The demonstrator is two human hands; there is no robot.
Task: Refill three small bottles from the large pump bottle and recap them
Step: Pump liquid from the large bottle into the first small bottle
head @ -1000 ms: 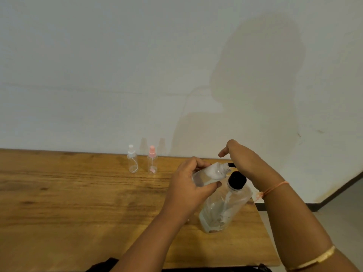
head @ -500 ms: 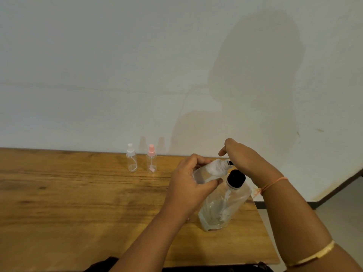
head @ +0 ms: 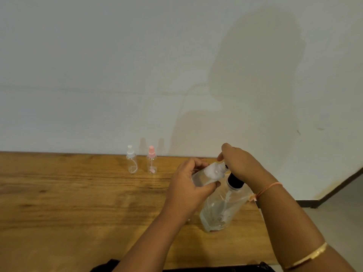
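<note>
My left hand (head: 185, 185) grips a small clear bottle (head: 208, 172), tilted with its open mouth against the black nozzle of the large pump bottle (head: 222, 209). That large clear bottle stands on the wooden table (head: 68, 203) near its right end, with a black collar. My right hand (head: 238, 163) lies over the pump head and covers it. Two more small bottles stand upright at the back by the wall: one with a white cap (head: 131, 161) and one with a pink cap (head: 151, 162).
A white wall rises right behind the table. The table's right edge lies just past the large bottle, with floor and a dark skirting (head: 334, 191) beyond. A dark object (head: 110, 266) shows at the table's front edge.
My right hand has sunk slightly onto the pump head. The small bottle stays at the nozzle in my left hand.
</note>
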